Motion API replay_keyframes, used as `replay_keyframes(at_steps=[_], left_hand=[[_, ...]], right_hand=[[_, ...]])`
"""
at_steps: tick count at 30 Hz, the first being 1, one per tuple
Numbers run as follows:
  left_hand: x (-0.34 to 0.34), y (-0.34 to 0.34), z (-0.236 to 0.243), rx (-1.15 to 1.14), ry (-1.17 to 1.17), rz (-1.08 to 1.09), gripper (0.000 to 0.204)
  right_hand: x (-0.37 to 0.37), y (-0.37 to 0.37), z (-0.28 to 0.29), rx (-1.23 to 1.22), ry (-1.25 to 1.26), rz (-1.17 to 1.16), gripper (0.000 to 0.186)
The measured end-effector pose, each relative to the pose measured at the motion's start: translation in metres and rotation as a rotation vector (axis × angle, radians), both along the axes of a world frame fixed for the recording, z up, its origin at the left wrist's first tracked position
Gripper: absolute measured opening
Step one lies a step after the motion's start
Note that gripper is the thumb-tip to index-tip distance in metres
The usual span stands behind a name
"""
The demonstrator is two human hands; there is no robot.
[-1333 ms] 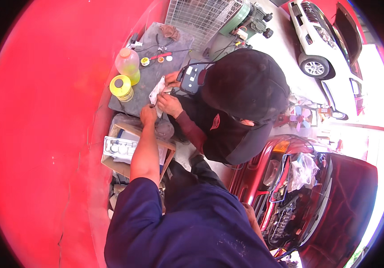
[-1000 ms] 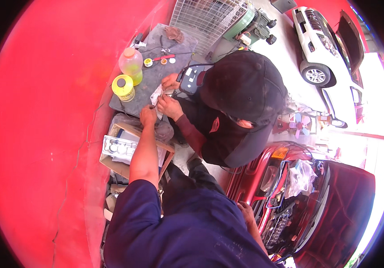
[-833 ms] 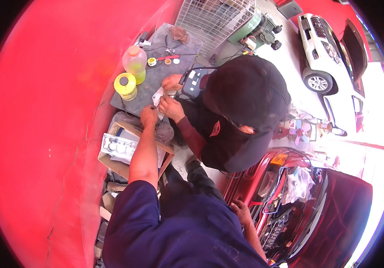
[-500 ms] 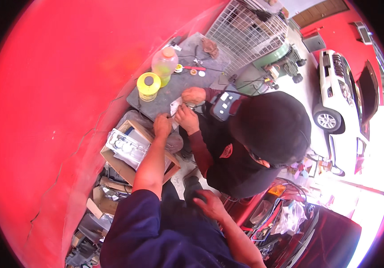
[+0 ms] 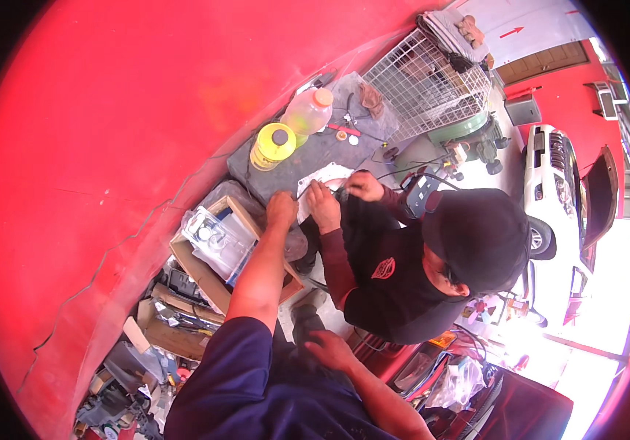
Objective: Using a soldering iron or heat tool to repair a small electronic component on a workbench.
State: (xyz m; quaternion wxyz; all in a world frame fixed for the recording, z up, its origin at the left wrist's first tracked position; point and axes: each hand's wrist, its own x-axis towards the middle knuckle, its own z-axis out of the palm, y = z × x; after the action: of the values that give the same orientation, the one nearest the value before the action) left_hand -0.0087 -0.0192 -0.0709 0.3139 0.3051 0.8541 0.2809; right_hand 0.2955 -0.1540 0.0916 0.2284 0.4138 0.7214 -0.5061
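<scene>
Near the table [image 5: 274,180], left hand [image 5: 282,210] was curled, grip unclear, right hand [image 5: 332,350] loosely spread; tugging could shift the white sheet [image 5: 329,171].

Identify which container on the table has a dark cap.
The yellow container, nearer the person's left hand; the translucent bottle beside it has an orange cap.
</scene>
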Motion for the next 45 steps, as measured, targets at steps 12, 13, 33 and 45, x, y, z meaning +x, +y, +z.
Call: replay_keyframes(at_steps=[12,13,33,45], left_hand=[[-0.001,0.008,0.003,-0.087,0.003,0.018,0.019],[-0.001,0.009,0.005,-0.086,-0.009,0.029,0.020],[-0.012,0.006,0.010,-0.156,-0.081,0.065,0.023],[-0.011,0.003,0.000,-0.089,-0.031,0.090,0.022]], right_hand=[[0.026,-0.003,-0.014,0.070,-0.009,-0.146,0.047],[0.026,-0.004,-0.019,0.068,0.010,-0.151,0.047],[-0.015,0.009,0.009,0.006,-0.042,-0.177,0.045],[-0.152,0.214,-0.117,0.615,0.019,-0.675,0.035]])
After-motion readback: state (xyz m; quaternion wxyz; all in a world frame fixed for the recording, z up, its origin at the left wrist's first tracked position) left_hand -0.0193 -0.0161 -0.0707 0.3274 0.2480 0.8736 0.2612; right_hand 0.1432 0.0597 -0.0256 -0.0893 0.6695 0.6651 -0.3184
